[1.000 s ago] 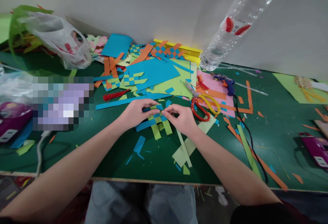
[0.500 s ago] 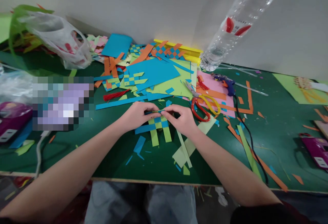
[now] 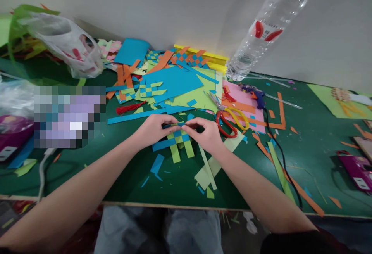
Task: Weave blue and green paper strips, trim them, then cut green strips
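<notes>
Between my two hands is a woven piece of blue and light green paper strips (image 3: 178,139), with loose strip ends hanging toward me and one blue end sticking out to the left. My left hand (image 3: 157,129) pinches its upper edge from the left, fingers and thumb pressed together. From the right, my right hand (image 3: 203,130) pinches the same edge, its fingertips almost meeting the left ones. Fingers partly hide the top of the weave. Just right of my right hand lie scissors (image 3: 229,120) with one red and one yellow handle loop.
Paper sheets and a similar woven piece (image 3: 149,90) lie behind my hands. A blue glue gun (image 3: 257,95) with a black cord rests at right, near a clear plastic bottle (image 3: 255,40). A plastic bag (image 3: 66,44) stands back left. Pale strips (image 3: 215,165) and scraps litter the front.
The woven paper has tilted slightly between my fingers, its hanging strip ends shifting up a little. Both hands keep their pinch in nearly the same place.
</notes>
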`<control>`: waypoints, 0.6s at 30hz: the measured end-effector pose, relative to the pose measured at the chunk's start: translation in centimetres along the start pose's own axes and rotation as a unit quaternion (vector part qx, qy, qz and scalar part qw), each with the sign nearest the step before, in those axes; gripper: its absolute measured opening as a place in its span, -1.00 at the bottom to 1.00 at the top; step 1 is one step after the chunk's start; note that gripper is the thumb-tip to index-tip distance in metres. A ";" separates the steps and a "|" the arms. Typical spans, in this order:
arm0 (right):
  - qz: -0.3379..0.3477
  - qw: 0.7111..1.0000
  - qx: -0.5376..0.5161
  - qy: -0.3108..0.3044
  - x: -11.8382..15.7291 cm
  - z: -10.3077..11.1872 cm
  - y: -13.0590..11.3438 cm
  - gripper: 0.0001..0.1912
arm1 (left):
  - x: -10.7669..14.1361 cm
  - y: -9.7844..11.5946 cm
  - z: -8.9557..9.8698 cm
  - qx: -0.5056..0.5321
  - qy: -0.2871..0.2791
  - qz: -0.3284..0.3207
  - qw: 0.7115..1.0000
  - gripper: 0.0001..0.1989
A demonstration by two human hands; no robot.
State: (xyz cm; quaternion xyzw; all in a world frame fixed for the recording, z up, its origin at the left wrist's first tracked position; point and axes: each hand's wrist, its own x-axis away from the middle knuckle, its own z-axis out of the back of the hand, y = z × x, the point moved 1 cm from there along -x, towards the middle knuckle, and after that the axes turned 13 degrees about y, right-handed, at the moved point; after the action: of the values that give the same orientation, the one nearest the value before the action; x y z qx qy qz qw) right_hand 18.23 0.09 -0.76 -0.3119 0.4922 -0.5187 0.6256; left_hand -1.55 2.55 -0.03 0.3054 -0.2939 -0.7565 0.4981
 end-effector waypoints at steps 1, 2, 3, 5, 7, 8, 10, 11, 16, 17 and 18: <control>-0.004 1.000 0.007 0.000 0.0 0.0 0.0 -0.78 | 0.0 -0.1 0.0 0.003 0.008 0.000 1.000 -0.68; -0.006 1.000 0.013 0.000 0.0 0.0 0.0 -0.78 | -0.1 -0.2 0.0 0.007 0.017 0.001 1.000 -0.68; -0.008 1.000 0.015 -0.001 0.0 0.0 0.0 -0.77 | -0.1 -0.2 0.1 0.012 0.027 0.003 1.000 -0.67; -0.009 1.000 0.011 -0.003 0.0 0.0 0.1 -0.78 | -0.1 -0.2 0.1 0.025 0.041 0.009 0.999 -0.65; -0.006 1.000 0.007 -0.006 0.0 -0.1 0.2 -0.79 | 0.0 0.0 0.2 0.038 0.046 0.020 0.998 -0.65; -0.006 1.000 0.007 -0.007 0.0 -0.1 0.3 -0.79 | 0.0 0.1 0.2 0.044 0.047 0.028 0.998 -0.65; -0.007 1.000 0.009 -0.012 0.0 -0.1 0.2 -0.79 | 0.1 0.4 0.3 0.052 0.051 0.046 0.996 -0.65; -0.007 1.000 0.009 -0.015 -0.1 -0.1 0.2 -0.79 | 0.1 0.4 0.3 0.059 0.053 0.053 0.995 -0.65; 0.006 0.999 0.008 -0.032 -0.2 0.0 0.0 -0.79 | 0.1 0.1 0.1 0.086 0.055 0.057 0.993 -0.69; 0.007 0.999 0.009 -0.034 -0.2 0.0 -0.1 -0.79 | 0.1 0.0 0.1 0.086 0.055 0.055 0.993 -0.69; 0.007 0.999 0.010 -0.034 -0.2 -0.1 -0.1 -0.79 | 0.1 -0.1 0.0 0.084 0.054 0.054 0.993 -0.70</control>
State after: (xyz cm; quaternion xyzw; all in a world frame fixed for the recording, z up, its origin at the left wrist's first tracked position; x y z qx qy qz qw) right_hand 18.17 0.24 -0.68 -0.3196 0.4676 -0.5078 0.6491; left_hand -1.66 2.45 -0.08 0.3705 -0.3454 -0.6833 0.5259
